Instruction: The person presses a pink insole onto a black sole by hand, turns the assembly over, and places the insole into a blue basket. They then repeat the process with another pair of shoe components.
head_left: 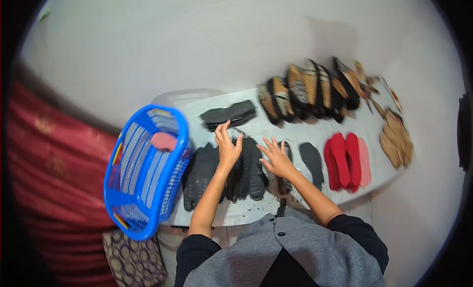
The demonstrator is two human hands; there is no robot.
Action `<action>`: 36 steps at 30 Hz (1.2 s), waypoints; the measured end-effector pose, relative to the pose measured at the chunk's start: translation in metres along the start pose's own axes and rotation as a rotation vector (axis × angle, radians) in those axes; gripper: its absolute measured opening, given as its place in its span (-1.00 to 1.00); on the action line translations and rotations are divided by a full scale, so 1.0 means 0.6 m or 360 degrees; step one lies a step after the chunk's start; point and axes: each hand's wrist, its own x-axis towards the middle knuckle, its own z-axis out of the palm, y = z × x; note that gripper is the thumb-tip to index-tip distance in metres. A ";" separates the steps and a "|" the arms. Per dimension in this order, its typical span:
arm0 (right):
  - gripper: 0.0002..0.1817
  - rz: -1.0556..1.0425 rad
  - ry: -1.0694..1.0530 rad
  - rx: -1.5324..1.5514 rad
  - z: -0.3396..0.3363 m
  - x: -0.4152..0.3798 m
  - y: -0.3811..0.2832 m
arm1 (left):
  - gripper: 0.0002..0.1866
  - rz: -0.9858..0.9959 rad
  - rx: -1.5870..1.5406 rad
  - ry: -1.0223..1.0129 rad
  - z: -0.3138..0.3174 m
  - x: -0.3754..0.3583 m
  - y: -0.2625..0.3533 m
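My left hand [228,150] is open over the piles of black shoe soles, its fingers stretched toward the wall. One pile of black soles [201,176] lies to its left and another pile [256,181] to its right. Just behind the fingertips rests a stack of flat black pieces [229,113]. With fingers spread and nothing in them, my right hand [277,158] hovers by a dark, narrow shoe piece [284,184], partly hidden under it. A single dark grey insole [311,161] lies further right.
A blue basket [183,124] holding a pink piece [164,141] stands at the table's left end. Red insoles [340,161] and a pink insole [364,163] lie right. Behind are several patterned shoes [298,92]; beige pieces [395,139] and tools [391,93] sit far right.
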 end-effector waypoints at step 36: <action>-0.40 0.1751 0.0749 -0.0448 -0.123 -0.544 0.467 | 0.05 0.1070 -0.0016 -0.1872 0.420 -0.297 0.410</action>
